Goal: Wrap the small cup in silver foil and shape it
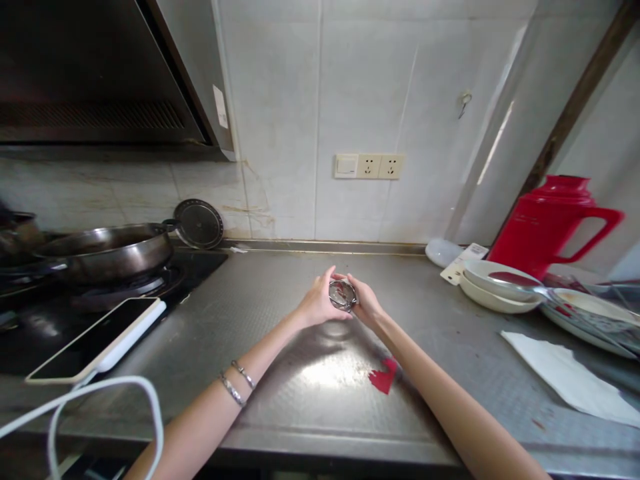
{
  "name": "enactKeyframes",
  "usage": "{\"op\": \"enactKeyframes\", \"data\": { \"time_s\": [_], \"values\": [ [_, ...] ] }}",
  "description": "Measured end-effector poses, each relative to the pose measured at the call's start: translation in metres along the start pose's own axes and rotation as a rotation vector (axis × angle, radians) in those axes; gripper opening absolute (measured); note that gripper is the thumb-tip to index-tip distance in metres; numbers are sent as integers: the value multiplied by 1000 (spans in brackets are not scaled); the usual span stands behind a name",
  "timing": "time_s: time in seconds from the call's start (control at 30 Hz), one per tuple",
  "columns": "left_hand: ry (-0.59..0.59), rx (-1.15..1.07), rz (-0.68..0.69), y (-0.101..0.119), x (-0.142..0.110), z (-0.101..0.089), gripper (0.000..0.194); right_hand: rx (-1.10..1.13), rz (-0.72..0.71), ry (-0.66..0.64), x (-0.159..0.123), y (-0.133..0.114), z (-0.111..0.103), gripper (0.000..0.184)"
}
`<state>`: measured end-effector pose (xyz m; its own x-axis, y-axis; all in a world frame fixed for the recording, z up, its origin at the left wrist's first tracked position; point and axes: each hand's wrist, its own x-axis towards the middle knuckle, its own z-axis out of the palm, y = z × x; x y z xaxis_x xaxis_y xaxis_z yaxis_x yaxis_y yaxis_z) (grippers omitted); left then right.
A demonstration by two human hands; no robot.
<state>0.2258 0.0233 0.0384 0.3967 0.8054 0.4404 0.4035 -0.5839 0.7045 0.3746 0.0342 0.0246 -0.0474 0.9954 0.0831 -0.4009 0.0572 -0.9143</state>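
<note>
Both hands hold a small round object (343, 295) with a shiny, glassy face, a dark metallic rim and reddish patches; I cannot make out its exact kind. My left hand (319, 301) curves around its left side, with the thumb below and the fingers above. On the other side my right hand (367, 301) grips the right edge with its fingers bent. The object is held a little above the steel counter (285, 287), where a blurred reflection shows beneath it. Nearer to me, a torn red scrap (383, 377) lies flat on the counter beside my right forearm.
At left, a metal pan (107, 253) sits on the stove, with a phone (95, 340) and white cable (153, 407) in front. On the right are a red thermos (547, 223), stacked bowls (495, 297), a patterned plate (595, 320) and a white paper sheet (565, 377).
</note>
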Motion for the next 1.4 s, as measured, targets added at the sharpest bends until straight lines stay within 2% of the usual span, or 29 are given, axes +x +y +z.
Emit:
{"op": "enactKeyframes", "data": {
  "time_s": [0.17, 0.33, 0.6, 0.87, 1.03, 1.17, 1.27, 1.4],
  "values": [
    [-72, 5, 39, 1, -2, 0, 124, -57, 57, 31, 5, 1, -7, 27],
    [-134, -138, 28, -2, -2, 3, 128, -82, 34, -5, 7, 4, -7, 25],
    [-119, -188, 28, -6, -3, 5, 133, -45, 31, -112, 2, 5, -4, 34],
    [-102, -140, -73, 3, -4, 7, 137, -88, -10, -121, 3, 8, -8, 41],
    [-44, -118, -92, 6, -3, 6, 136, -108, -71, -90, 6, 12, -9, 41],
    [3, -91, -84, 4, -2, 8, 134, -52, -63, 7, 5, 15, -4, 41],
    [80, -77, -62, 0, -2, 14, 131, 24, -42, 84, 2, 14, 0, 37],
    [166, -109, -66, -8, -3, 25, 127, 46, -41, 104, -3, 11, 4, 37]
  ]
}}
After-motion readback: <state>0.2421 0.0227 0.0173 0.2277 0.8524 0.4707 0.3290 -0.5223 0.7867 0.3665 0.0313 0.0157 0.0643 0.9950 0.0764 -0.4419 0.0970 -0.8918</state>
